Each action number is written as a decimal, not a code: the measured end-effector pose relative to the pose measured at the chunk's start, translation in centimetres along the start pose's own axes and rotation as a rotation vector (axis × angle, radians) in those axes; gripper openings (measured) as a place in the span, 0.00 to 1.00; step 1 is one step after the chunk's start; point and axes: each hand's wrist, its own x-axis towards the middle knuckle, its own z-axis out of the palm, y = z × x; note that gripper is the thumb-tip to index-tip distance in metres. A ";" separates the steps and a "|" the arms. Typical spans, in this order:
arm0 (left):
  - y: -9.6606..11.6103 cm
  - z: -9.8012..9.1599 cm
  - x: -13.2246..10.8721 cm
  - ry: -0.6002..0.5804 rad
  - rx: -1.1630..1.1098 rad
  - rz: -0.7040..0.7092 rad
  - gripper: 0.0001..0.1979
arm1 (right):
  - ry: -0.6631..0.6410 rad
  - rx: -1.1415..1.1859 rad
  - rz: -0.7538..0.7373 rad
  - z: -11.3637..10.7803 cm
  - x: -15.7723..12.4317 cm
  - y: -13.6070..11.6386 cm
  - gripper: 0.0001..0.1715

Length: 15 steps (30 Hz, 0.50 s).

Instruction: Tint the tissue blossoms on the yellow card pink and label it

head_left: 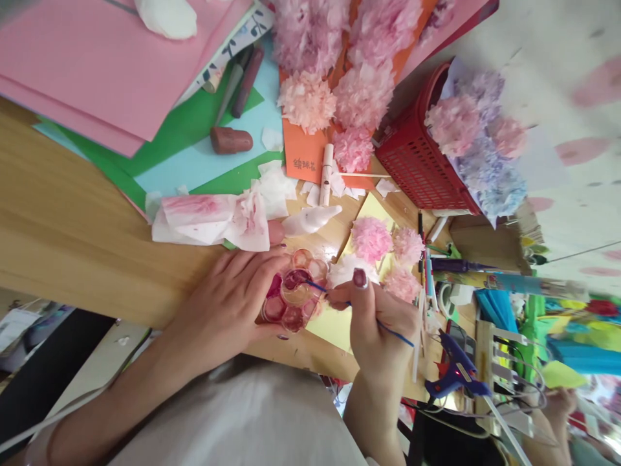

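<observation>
My left hand point(237, 291) grips the near-left edge of a small flower-shaped paint palette point(292, 318), whose round wells hold pink and red paint. In my right hand point(381, 317) is a thin blue paintbrush point(395, 333), pinched between thumb and fingers. The brush tip rests in a dark red well of the palette. Just beyond my right hand, a white paper flower ball point(347, 268) is partly hidden by the fingers. Pink flower balls point(371, 238) sit beside it on yellow paper point(330, 329).
Pink-stained tissue point(194, 220) lies left of the palette. A red basket point(422, 155) of flower balls stands at the back right. Orange paper point(295, 155) bears more flower balls. A blue glue gun point(456, 369) is at right, with another person's hand point(557, 404) beyond.
</observation>
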 end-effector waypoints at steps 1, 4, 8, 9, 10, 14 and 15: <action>0.0 0.0 0.0 -0.002 0.003 0.001 0.39 | -0.003 -0.008 0.009 0.0 0.0 -0.1 0.28; 0.0 -0.1 0.0 -0.005 0.003 0.009 0.41 | -0.035 0.022 0.049 0.1 0.2 -0.6 0.31; 0.0 -0.1 0.0 -0.012 0.007 0.006 0.40 | 0.019 -0.021 0.064 0.1 0.3 -0.9 0.32; -0.1 -0.1 -0.1 -0.014 0.006 0.004 0.40 | 0.018 -0.038 0.059 0.0 0.3 -0.9 0.31; -0.1 -0.1 -0.1 -0.017 0.004 0.000 0.41 | 0.007 -0.044 0.049 0.0 0.3 -0.8 0.30; -0.1 0.0 -0.1 -0.016 0.003 -0.015 0.42 | -0.017 -0.037 0.009 -0.2 0.4 -0.3 0.29; -0.1 0.1 -0.1 -0.012 0.002 -0.010 0.41 | -0.021 -0.044 0.017 -0.2 0.4 -0.3 0.29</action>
